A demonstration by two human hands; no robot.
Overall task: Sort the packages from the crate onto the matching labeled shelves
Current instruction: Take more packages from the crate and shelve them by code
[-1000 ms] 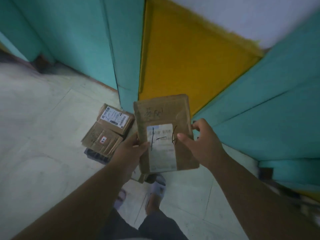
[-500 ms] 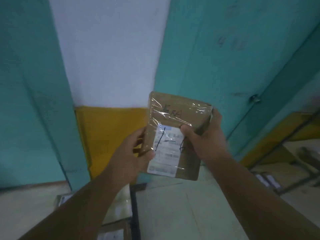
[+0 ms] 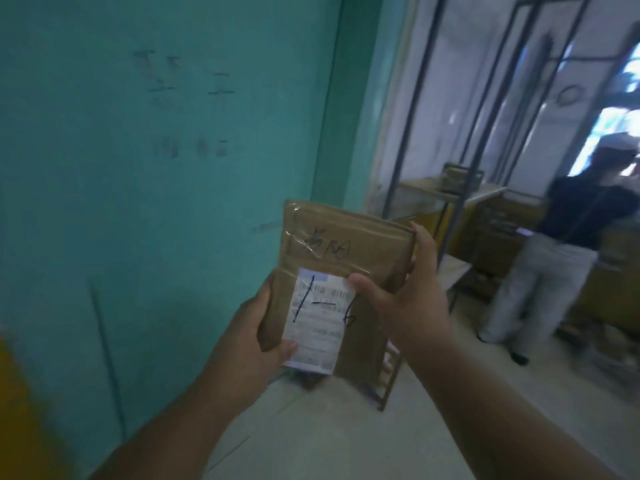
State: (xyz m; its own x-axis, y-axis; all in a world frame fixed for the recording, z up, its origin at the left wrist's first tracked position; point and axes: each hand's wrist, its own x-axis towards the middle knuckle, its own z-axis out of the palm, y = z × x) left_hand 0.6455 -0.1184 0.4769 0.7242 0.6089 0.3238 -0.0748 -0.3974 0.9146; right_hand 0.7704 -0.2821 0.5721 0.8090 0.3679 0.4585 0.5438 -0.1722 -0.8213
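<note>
A flat brown cardboard package [image 3: 349,244] wrapped in clear tape is held upright in front of me. Its white shipping label [image 3: 318,327] carries a handwritten "1-6", and more handwriting sits above it. My left hand [image 3: 249,327] grips the package's left edge, thumb on the label's lower corner. My right hand [image 3: 408,299] grips the right edge, thumb pressed on the label's top and fingers curled behind the package.
A teal wall [image 3: 173,168] with faint writing fills the left. Metal-framed shelves [image 3: 457,188] holding cardboard boxes stand at the right. A person in a dark top [image 3: 568,244] stands at the far right, back to me. Pale tiled floor [image 3: 346,438] lies ahead.
My view has swung up and to the right, from the packages on the floor to the teal wall and the shelves. Both hands keep the same hold on the package.
</note>
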